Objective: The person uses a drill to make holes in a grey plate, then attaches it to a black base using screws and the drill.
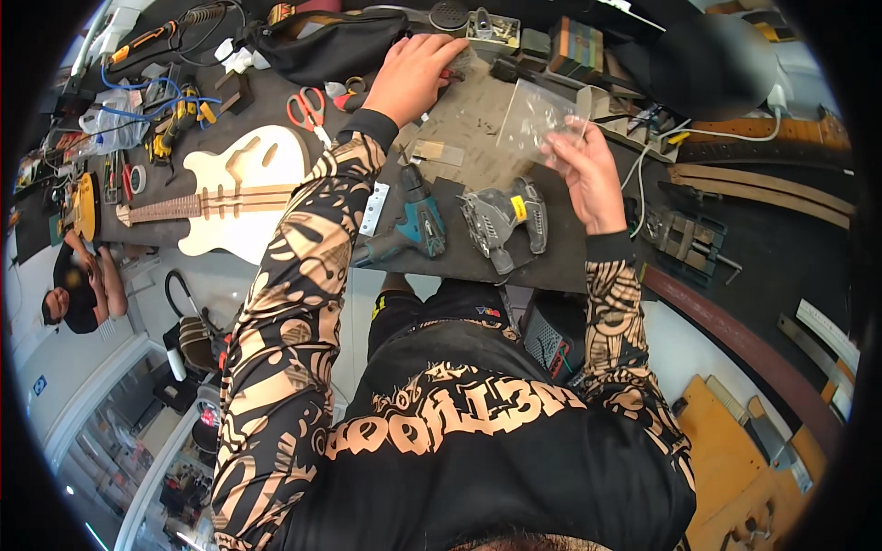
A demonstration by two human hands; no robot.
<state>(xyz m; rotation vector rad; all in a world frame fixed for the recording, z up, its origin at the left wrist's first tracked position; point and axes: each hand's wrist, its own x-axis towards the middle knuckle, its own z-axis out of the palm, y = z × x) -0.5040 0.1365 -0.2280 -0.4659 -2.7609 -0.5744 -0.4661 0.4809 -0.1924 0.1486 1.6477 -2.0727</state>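
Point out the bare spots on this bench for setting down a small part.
Dusty beige board, between the left hand and the clear plastic bag; also the dark bench between the grey power tool and the right cuff. Crowded: the far edge around the black pouch, and far left around the yellow-black power tool.

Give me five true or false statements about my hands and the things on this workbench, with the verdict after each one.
1. The right hand holds a clear plastic bag. True.
2. The left hand grips the drill. False: the drill lies on the workbench, apart from that hand.
3. The pale guitar lies left of the drill. True.
4. The guitar's neck points right. False: it points left.
5. The scissors have red handles. True.
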